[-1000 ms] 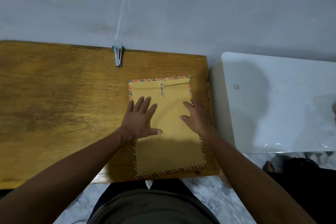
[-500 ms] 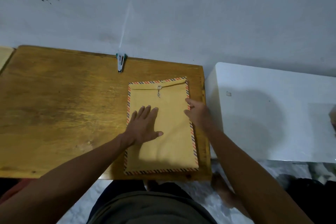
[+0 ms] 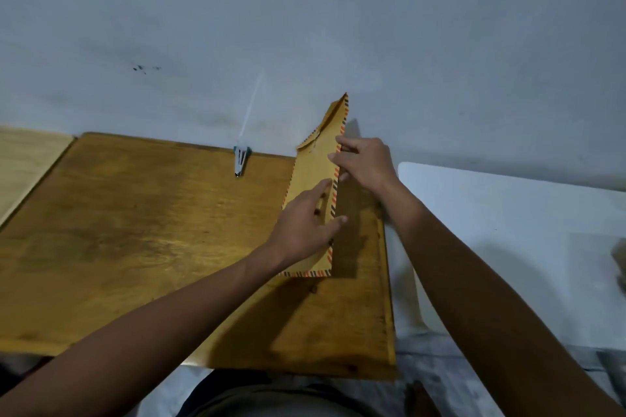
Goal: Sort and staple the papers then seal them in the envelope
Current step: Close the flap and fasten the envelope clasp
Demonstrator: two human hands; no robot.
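A brown envelope [image 3: 315,173] with a striped red and blue border stands tilted up on its left long edge above the wooden table [image 3: 142,247], its flap end toward the wall. My right hand [image 3: 366,166] grips the raised right edge. My left hand [image 3: 305,227] lies against the envelope's face with straight fingers and the thumb near the raised edge. A small stapler [image 3: 241,161] lies at the table's far edge by the wall. No loose papers are visible.
A white table [image 3: 508,247] adjoins the wooden one on the right. A lighter wooden surface [image 3: 23,162] sits at the far left. A grey wall [image 3: 305,27] runs right behind the tables. My lap shows below the near edge.
The envelope lay flat under both hands before; my right hand has lifted its right edge, so it now stands steeply on its left edge. The camera view has shifted left.
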